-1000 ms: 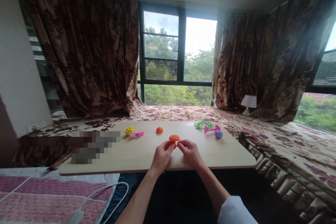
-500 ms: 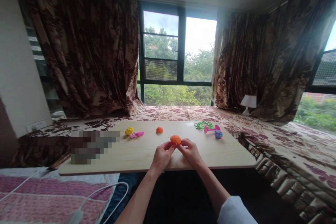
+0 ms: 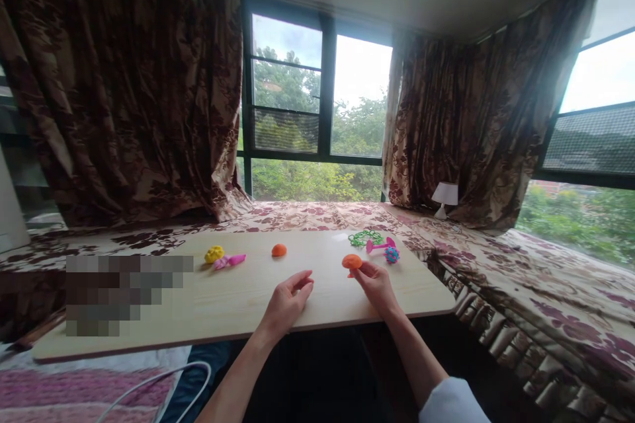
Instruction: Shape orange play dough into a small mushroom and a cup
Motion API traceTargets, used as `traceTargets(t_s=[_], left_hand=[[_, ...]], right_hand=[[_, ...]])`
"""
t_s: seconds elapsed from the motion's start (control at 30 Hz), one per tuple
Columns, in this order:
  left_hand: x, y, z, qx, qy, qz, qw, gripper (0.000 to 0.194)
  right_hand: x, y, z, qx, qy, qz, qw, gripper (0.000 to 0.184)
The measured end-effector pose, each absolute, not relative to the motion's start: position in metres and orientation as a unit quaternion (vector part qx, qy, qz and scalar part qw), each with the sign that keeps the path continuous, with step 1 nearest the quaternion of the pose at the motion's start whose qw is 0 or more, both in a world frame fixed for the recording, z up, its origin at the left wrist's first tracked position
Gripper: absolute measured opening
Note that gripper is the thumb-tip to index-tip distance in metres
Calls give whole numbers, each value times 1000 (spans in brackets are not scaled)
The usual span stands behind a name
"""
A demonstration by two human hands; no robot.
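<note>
My right hand (image 3: 374,283) pinches an orange dome-shaped toy piece (image 3: 352,262) between thumb and fingers, above the tabletop. A little orange also shows below the dome; its exact shape is too small to tell. Off to the left, my left hand (image 3: 288,299) holds nothing, its fingers loosely bent with a gap between them and the thumb. A second orange dome (image 3: 278,250) lies on the table beyond the left hand. Near the right hand are a blue spiky ball (image 3: 391,255) with pink spots and a pink dumbbell-shaped toy (image 3: 380,246).
The pale wooden table (image 3: 238,307) reaches a rounded corner on the right. A green tangled string (image 3: 366,238) lies at its back. On the left are a yellow lumpy toy (image 3: 214,254) and a pink toy (image 3: 230,262). A small lamp (image 3: 444,195) stands on the window ledge.
My left hand has let go of the orange piece and moved left, apart from the right hand. The right hand now holds it alone. The view has turned a little to the right.
</note>
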State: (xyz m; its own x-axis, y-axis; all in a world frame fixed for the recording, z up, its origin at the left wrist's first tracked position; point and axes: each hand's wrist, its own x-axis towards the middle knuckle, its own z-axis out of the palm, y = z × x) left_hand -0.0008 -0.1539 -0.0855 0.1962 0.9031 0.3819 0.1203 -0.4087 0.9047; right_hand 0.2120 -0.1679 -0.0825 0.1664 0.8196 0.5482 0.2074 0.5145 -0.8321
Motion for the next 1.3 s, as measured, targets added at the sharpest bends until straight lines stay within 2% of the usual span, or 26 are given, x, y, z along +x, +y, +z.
traceTargets(t_s=[0.13,0.3,0.93,1.3], left_hand=[[1,-150,-89,672,382,508,380,42],[1,-151,-86,683,393,502,356,36],[1,-160,-77,663,406,504,377,32],[2,-160,-76,666,409,499,376,32]], right_hand=[[303,-182,-87,-539,-538,150,630,30],[357,-184,-82,-712,-462,32,527,21],[363,-164,-67,-777,-451,13,439,18],[368,-163,-73,-774,-467,-28,427,23]])
